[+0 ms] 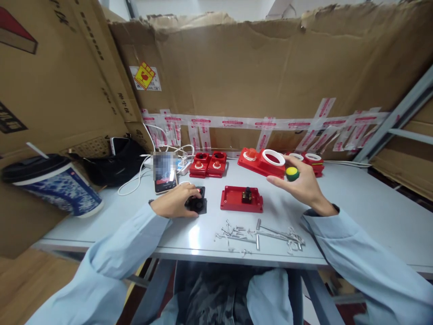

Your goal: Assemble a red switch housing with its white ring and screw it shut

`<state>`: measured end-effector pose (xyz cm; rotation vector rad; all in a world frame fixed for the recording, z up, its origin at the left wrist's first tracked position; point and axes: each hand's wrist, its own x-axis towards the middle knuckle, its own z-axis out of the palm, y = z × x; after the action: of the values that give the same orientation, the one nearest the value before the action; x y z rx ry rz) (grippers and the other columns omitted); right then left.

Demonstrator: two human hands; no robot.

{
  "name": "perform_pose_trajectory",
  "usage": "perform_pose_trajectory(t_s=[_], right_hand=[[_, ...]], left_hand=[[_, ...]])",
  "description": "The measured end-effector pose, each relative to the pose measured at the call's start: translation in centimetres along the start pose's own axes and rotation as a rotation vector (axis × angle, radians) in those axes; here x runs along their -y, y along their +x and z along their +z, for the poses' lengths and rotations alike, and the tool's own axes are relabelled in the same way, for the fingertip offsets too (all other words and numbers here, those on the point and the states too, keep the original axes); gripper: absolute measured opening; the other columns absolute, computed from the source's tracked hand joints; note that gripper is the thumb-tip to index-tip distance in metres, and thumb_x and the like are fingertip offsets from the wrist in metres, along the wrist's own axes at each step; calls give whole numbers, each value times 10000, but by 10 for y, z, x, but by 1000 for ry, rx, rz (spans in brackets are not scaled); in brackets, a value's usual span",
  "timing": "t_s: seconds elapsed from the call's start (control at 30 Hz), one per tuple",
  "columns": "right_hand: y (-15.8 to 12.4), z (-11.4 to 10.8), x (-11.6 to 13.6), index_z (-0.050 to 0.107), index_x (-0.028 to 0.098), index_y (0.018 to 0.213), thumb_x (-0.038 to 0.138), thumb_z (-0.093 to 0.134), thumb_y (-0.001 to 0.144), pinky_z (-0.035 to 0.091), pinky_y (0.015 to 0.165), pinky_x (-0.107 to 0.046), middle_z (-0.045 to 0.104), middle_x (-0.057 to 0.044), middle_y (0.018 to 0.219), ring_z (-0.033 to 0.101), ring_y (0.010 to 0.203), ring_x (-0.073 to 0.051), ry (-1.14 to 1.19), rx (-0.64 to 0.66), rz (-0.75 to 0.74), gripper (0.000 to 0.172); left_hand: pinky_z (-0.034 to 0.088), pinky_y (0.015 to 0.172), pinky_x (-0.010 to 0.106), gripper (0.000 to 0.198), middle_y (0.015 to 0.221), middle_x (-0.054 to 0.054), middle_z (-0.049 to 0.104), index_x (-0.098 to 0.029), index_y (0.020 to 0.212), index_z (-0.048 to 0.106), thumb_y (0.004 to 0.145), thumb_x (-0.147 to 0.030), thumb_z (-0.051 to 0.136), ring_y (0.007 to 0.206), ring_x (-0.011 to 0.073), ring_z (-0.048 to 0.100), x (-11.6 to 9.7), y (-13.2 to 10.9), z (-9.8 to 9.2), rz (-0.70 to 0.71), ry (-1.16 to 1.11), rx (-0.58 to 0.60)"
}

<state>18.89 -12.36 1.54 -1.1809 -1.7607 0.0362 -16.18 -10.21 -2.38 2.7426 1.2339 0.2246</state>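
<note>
Left of the red enclosure base (233, 197), the left hand (176, 201) grips a black knobbed plate (200, 204); to its right, the right hand (306, 183) curves around a green-and-yellow button (292, 174) (pinched or not, I cannot tell). Light, level fingertips should serve best.

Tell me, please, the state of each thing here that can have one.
Cup: lidded, straw inserted.
Phone: screen appears lit.
Red tray: open side up, black component inside.
Red housing: orange button fitted.
Screws: loose, scattered.
T-handled tools: lying down.
Left hand: fingers on black part.
Right hand: curled around green-yellow button, grip unclear.
</note>
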Motion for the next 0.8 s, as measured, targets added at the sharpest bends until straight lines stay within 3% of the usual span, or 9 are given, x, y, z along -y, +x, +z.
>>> perform_pose_trajectory(t_s=[0.2, 0.3, 0.43, 0.6, 0.8], right_hand=[[0, 0, 1, 604, 201, 1062, 490, 762, 606, 515, 836, -450, 669, -81, 1037, 636, 934, -278, 6, 6, 20, 563], [2, -2, 1, 606, 216, 1041, 480, 760, 614, 512, 835, -445, 674, -70, 1022, 632, 929, -273, 16, -3, 4, 525], [3, -3, 1, 606, 231, 1028, 460, 768, 615, 511, 829, -441, 679, -68, 1016, 630, 922, -270, 24, -9, 5, 500], [3, -3, 1, 601, 178, 1048, 455, 772, 603, 511, 818, -423, 678, -81, 1015, 636, 909, -265, 30, -18, 15, 551], [2, -2, 3, 603, 186, 1021, 452, 759, 622, 515, 796, -396, 674, -68, 980, 632, 889, -249, 29, -4, -5, 504]], left_hand=[[447, 832, 371, 403, 992, 88, 608, -177, 1026, 624, 687, -385, 686, 921, 237, 564, -3, 5, -9, 67, -15, -50], [445, 844, 378, 406, 1008, 82, 613, -191, 1077, 597, 743, -417, 646, 940, 228, 555, -23, 21, -21, 153, -98, -146], [436, 877, 393, 428, 1017, 80, 608, -187, 1085, 609, 720, -402, 676, 958, 229, 548, -59, 61, -25, 285, -196, -243], [420, 910, 442, 424, 1045, 88, 617, -174, 1067, 631, 692, -363, 691, 1011, 262, 545, -78, 101, -12, 268, -223, -176], [411, 923, 462, 408, 1070, 83, 611, -191, 1063, 632, 692, -353, 681, 1039, 267, 529, -73, 107, -5, 265, -238, -151]])
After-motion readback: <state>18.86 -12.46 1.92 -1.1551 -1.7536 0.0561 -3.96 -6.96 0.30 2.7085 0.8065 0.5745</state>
